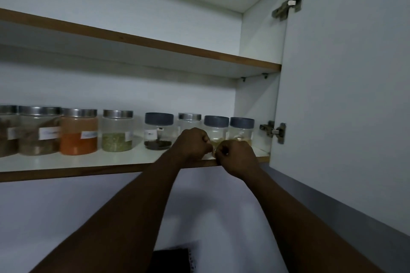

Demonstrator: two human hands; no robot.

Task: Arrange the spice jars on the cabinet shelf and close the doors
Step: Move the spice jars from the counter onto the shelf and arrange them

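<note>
The cabinet door [343,95] stands swung wide open to the right of the shelf [88,163]. On the shelf the spice jars [117,131] stand upright in one row towards the back (steel lids on the left, mostly grey ones on the right). At the shelf's front edge, before the rightmost jars, the left hand [193,143] and right hand [237,157] sit close together, fingers [205,139] curled into tight fists with nothing showing in their grasp.

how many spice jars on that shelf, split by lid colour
silver-lid jars: 5 (the leftmost is cut off by the frame edge)
dark-lid jars: 3
total: 8
</note>
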